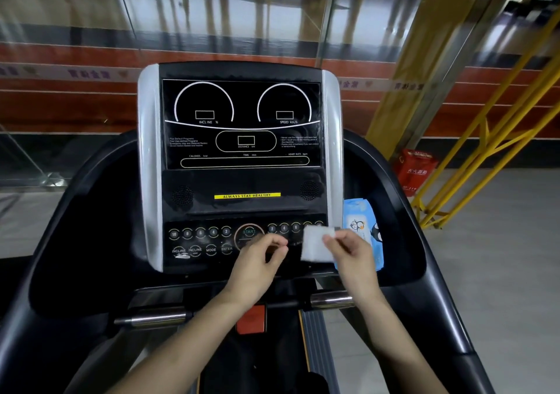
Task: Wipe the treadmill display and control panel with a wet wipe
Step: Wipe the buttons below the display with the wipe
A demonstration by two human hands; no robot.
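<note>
I am pinching the folded wet wipe (316, 246) in my right hand (353, 259), my left hand (257, 262) half-curled and empty, readying to press it onto the control panel (212, 242).

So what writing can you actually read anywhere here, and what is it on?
"INCLINE %", "SPEED km/h", "DISTANCE km", "CALORIES", "TIME", "HEART RATE": treadmill display.
"ALWAYS STAY HEALTHY": yellow strip.
"START", "INCLINE", "MODE", numbers 10, 4, 2: control panel.
Display's small paragraphs, wipes pack, red box, wall banner: too blurred to read.
</note>
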